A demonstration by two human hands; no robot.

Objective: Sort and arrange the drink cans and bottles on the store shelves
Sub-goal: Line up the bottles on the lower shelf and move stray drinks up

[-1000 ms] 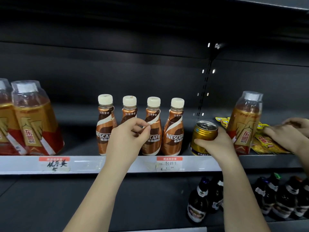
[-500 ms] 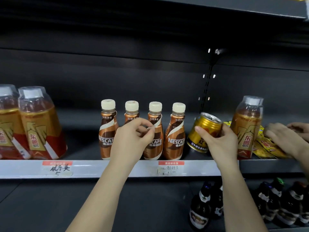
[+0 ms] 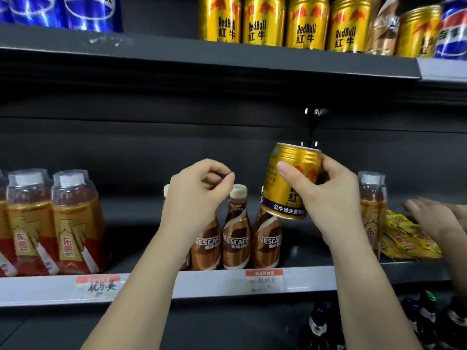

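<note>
My right hand (image 3: pixel 326 198) grips a gold Red Bull can (image 3: pixel 290 180), lifted and tilted above the middle shelf (image 3: pixel 214 282). My left hand (image 3: pixel 197 195) hovers with curled fingers in front of the row of brown Nescafe bottles (image 3: pixel 236 231) and holds nothing. Part of that row is hidden behind my left hand. On the shelf above stands a row of gold Red Bull cans (image 3: pixel 262 21).
Blue Pepsi cans (image 3: pixel 88 11) stand top left. Orange bottles (image 3: pixel 73 223) fill the middle shelf's left, and one (image 3: pixel 372 205) stands at the right beside yellow packets (image 3: pixel 406 238). Another person's hand (image 3: pixel 434 218) rests there. Dark bottles (image 3: pixel 318 327) sit below.
My right hand has lifted the gold can off the middle shelf and raised it. My left hand has come off the Nescafe bottle. The view has tilted up, showing the top shelf.
</note>
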